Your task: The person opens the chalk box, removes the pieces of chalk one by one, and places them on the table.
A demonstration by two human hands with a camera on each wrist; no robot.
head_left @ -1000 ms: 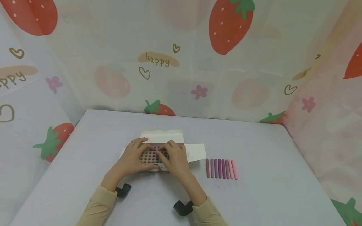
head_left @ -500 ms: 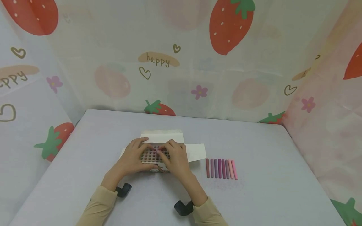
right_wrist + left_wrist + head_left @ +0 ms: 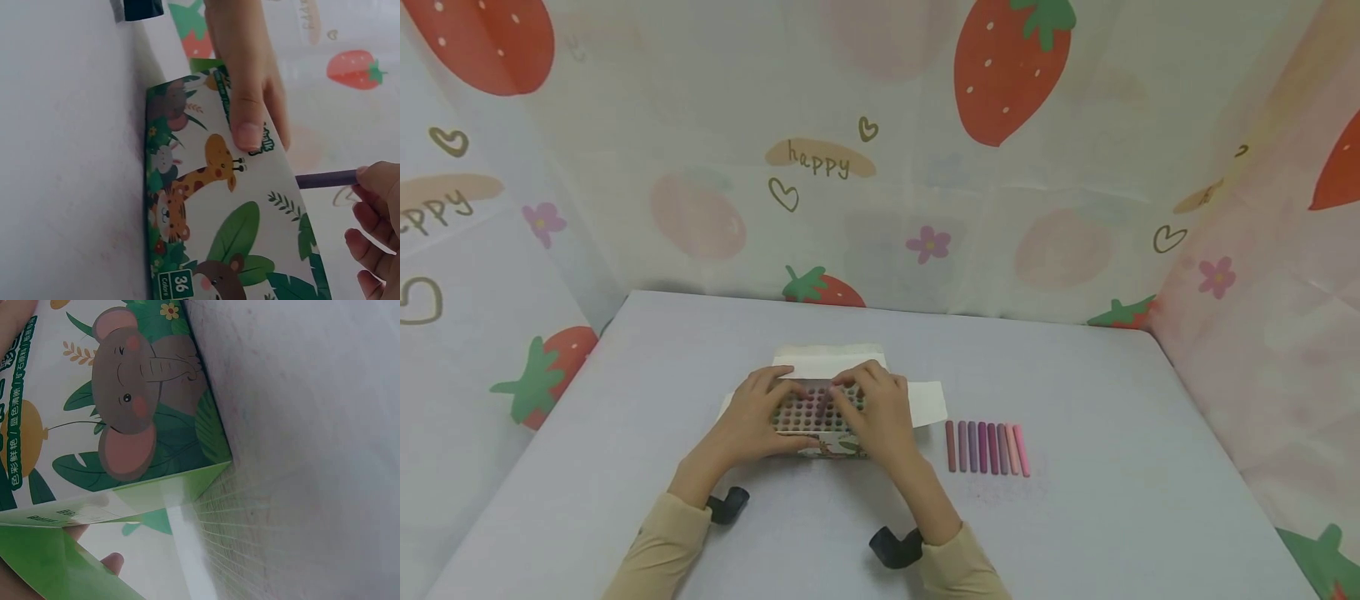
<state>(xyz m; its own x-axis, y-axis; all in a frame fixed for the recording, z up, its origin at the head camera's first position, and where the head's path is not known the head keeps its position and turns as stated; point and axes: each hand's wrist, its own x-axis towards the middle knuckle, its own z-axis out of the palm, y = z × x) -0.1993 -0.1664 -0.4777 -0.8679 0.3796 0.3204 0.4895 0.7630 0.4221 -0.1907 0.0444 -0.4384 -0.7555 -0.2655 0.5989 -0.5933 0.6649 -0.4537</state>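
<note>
An open cardboard chalk box with printed animals stands on the table, its top filled with round chalk ends. My left hand grips the box at its left side. The thumb lies on the front wall, and the other fingers reach over the top and back. With thumb and fingertips, my right hand pinches a dark purple chalk stick that stands partly out of the box. Its lower end is hidden behind the box wall in the right wrist view. The left wrist view shows the box's elephant print close up.
Several chalk sticks in brown, purple and pink lie side by side on the white table, right of the box. Faint chalk dust marks the cloth below them. The back flap and right flap stick outward.
My right hand has moved up and slightly right, drawing the purple chalk stick partly out of the box. My left hand has stayed in place on the box.
</note>
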